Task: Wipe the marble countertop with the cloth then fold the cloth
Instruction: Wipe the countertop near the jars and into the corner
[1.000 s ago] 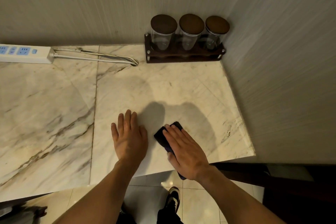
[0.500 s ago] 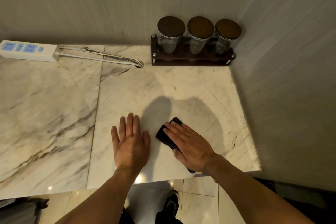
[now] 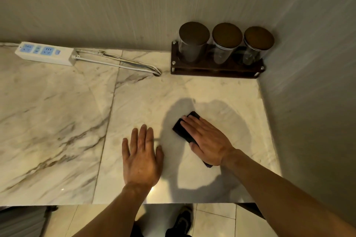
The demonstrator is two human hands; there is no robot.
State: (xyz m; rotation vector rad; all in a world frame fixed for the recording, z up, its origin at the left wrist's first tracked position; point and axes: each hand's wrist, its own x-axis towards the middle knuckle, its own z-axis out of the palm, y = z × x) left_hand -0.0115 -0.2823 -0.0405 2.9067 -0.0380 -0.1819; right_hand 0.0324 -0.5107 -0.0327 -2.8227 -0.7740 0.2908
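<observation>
At the far left, a white power strip with blue sockets (image 3: 44, 53) is lying against the back wall, and its white cable (image 3: 117, 63) is running to the right along the veined cream marble countertop (image 3: 57, 121) before dropping through a hole at the rear. A seam in the marble is running from back to front just left of the person's hands.

The left hand (image 3: 141, 157) is resting palm down on the bare marble, fingers (image 3: 143, 136) extended and lying close together, thumb slightly out; it is gripping nothing. It is sitting near the front edge, well apart from the power strip.

Just to its right, the right hand (image 3: 207, 142) is pressing flat on a small dark folded cloth (image 3: 182, 131), fingers straight and together on top of the fabric rather than curled around it. The cloth is lying on the marble between the two hands and the right wall (one corner is showing beyond the fingertips, another by the wrist). The left hand and the cloth are not touching.

In the back right corner, a dark wooden rack (image 3: 215, 68) is holding three clear glass jars with round brown lids (image 3: 226, 44), standing upright in a row. Below the counter edge, a dark shoe (image 3: 181, 221) is showing on the pale tiled floor.
</observation>
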